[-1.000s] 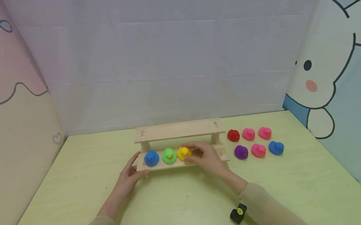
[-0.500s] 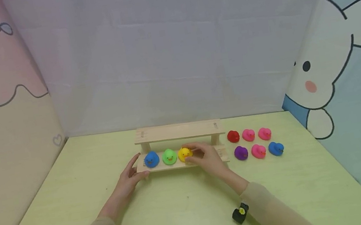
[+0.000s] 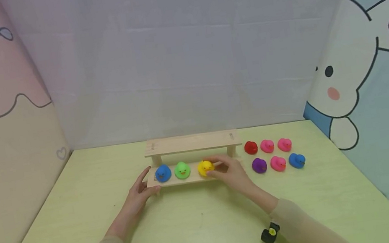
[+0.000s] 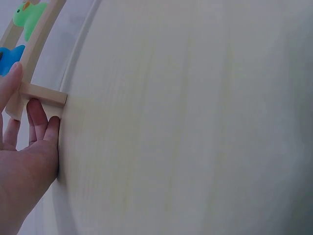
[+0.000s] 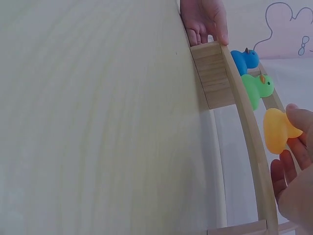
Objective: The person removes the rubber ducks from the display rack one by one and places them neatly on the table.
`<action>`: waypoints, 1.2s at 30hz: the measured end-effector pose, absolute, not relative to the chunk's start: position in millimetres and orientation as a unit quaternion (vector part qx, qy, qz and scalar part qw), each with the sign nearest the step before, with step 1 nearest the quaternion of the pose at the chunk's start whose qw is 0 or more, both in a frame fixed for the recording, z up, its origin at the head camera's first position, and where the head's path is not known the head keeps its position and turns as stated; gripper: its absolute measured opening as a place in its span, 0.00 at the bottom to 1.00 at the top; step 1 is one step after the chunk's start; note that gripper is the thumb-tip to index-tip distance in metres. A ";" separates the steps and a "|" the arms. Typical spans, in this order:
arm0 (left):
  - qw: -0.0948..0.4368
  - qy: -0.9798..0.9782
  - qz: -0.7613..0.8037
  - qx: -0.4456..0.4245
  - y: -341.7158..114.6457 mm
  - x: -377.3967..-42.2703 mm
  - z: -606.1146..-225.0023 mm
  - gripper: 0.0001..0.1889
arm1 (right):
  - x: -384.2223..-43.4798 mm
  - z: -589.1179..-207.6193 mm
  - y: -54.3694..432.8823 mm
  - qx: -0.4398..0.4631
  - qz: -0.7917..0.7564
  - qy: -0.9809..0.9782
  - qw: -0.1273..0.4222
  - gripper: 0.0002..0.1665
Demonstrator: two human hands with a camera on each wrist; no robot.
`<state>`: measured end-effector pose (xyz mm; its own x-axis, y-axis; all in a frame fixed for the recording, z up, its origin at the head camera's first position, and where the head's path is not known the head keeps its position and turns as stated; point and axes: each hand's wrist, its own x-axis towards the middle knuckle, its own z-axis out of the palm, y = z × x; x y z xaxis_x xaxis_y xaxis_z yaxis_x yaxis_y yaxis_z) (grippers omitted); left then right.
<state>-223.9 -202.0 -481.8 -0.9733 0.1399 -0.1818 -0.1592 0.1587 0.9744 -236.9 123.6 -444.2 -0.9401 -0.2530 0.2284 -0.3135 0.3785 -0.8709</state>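
A two-tier wooden rack (image 3: 192, 142) stands on the table. At the left end of its lower step, my left hand (image 3: 136, 198) grips the board; the left wrist view shows the thumb on the step's front edge and curled fingers (image 4: 38, 117) under it. My right hand (image 3: 234, 176) pinches a yellow rubber duck (image 3: 205, 168) over the same step, right of centre. Whether the duck touches the wood cannot be told. To its left, a green rubber duck (image 3: 182, 170) and a blue rubber duck (image 3: 163, 173) sit on the step.
Right of the rack, several rubber ducks lie in two rows: a red duck (image 3: 251, 148) and two pink ones at the back, then a purple duck (image 3: 259, 165), a pink duck (image 3: 278, 164) and a blue duck (image 3: 297, 161). Behind the table (image 3: 193, 232) hangs a pale curtain (image 3: 185, 63).
My right hand has slid the yellow duck a little to the right, widening its gap from the green duck. The left hand keeps its place on the rack.
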 end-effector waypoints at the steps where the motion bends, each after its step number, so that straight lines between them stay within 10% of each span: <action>1: 0.116 0.752 0.649 -0.008 -202.1 -223.9 -481.6 0.43 | -235.8 -443.5 125.0 0.171 0.531 -0.829 0.029 0.23; 36: 0.110 0.750 0.653 -0.007 -201.8 -224.8 -484.2 0.43 | -185.4 -442.2 208.4 0.117 0.485 -0.866 0.032 0.25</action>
